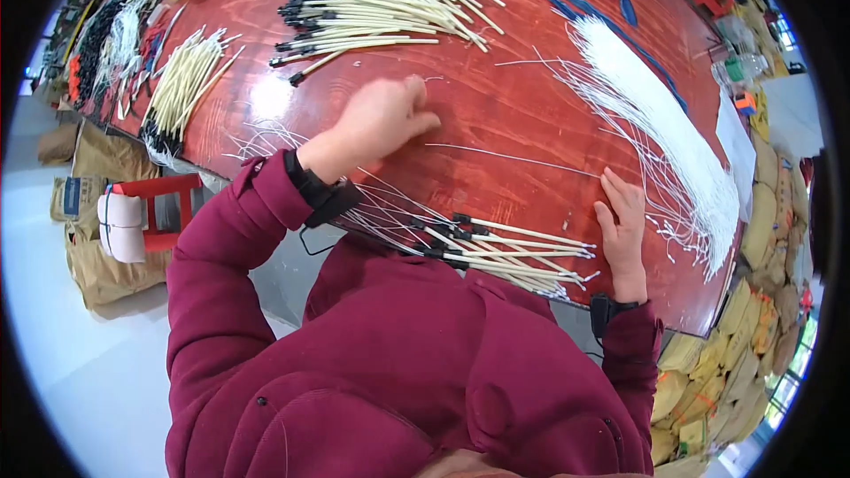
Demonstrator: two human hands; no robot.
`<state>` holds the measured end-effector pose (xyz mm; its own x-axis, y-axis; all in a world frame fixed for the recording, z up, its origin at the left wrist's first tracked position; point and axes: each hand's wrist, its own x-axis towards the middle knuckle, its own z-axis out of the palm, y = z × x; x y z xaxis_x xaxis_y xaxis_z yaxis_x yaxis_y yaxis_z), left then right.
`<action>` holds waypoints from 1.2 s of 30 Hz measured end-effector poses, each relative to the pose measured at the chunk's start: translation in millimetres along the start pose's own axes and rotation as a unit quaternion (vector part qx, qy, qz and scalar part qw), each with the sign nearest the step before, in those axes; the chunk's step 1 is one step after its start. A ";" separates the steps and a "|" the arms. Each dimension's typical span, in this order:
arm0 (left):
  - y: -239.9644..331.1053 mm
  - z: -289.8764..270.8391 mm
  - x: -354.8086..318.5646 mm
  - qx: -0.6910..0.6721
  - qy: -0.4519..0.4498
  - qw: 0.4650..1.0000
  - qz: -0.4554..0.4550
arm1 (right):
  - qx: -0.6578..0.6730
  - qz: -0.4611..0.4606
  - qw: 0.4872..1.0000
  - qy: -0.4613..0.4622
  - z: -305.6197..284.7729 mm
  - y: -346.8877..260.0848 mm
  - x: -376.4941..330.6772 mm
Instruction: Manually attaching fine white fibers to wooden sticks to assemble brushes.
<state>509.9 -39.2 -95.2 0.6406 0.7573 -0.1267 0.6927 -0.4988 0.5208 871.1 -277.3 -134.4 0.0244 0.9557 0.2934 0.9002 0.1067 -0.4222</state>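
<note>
the left hand pinched a thin wire, right hand lay flat, fingers together; a tug risked tangling the white wire bundle.

Left hand curls over its fingertips (grip contents hidden); far clutter blurs together.

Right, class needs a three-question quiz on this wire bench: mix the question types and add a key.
1. True or false: the left hand lies flat on the white wire bundle.
2. What does the right hand rest on? A) red table B) blue strap C) red stool
3. Fill in: the tubes nearest the person's chest have ___ ends.

Key: 1 false, it pinches a thin wire on the table, clear of the bundle. 2 A. 3 black.
</note>
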 end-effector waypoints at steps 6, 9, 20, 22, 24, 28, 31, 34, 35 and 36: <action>-80.8 -22.2 37.9 0.242 0.227 0.940 0.073 | 0.005 0.010 1.000 0.007 0.2 -19.9 -0.4; -91.8 -31.4 35.7 0.304 0.226 0.921 0.089 | 0.012 0.011 1.000 0.002 2.3 -26.4 -5.8; -46.9 -31.5 -23.0 0.142 0.204 0.946 0.208 | 0.029 0.018 0.999 0.008 1.8 -30.0 -11.5; -40.5 -14.8 -35.2 0.053 0.212 0.952 0.213 | 0.025 0.021 0.999 0.008 0.6 -26.0 -16.1; -32.8 -2.7 -43.9 0.003 0.206 0.953 0.221 | 0.025 0.018 0.999 0.010 4.6 -21.7 -11.0; -35.5 10.3 -67.1 -0.040 0.171 0.972 0.154 | 0.022 0.019 1.000 0.010 7.0 -5.7 -7.4; -37.2 13.3 -75.6 -0.046 0.128 0.985 0.102 | 0.041 0.012 0.999 0.014 11.6 -1.6 -6.0; -32.8 19.7 -74.0 -0.053 0.112 0.986 0.113 | 0.042 0.023 0.999 0.014 11.6 -1.3 -10.3; -31.2 20.0 -73.7 -0.054 0.111 0.986 0.113 | 0.042 0.024 0.999 0.013 12.4 -1.5 -10.1; -29.4 20.0 -73.3 -0.055 0.111 0.986 0.112 | 0.045 0.025 0.999 0.016 13.2 -1.9 -10.0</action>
<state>449.2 -88.5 -118.0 0.6767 0.7131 0.1832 0.4947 -0.6246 0.6043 863.4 -283.4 -147.9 0.0839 0.9512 0.2969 0.8547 0.0844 -0.5122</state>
